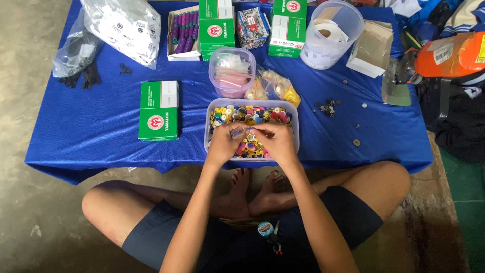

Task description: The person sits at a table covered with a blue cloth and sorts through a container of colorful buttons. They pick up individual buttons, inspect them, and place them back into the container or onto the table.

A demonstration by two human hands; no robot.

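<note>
Both hands meet over the clear tub [295, 132] of coloured buttons [251, 115] at the near edge of the blue tabletop [101, 121]. The left hand [223, 142] and right hand [275, 140] pinch a small clear bag [237, 132] between their fingertips. A green box [158, 109] lies to the left; a lidded round container [231, 72] stands just beyond the tub.

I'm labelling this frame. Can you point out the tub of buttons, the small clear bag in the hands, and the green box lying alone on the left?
tub of buttons [293, 112]: head view, right rim.
small clear bag [237, 132]: head view, middle.
green box [158, 117]: head view, top face.
</note>
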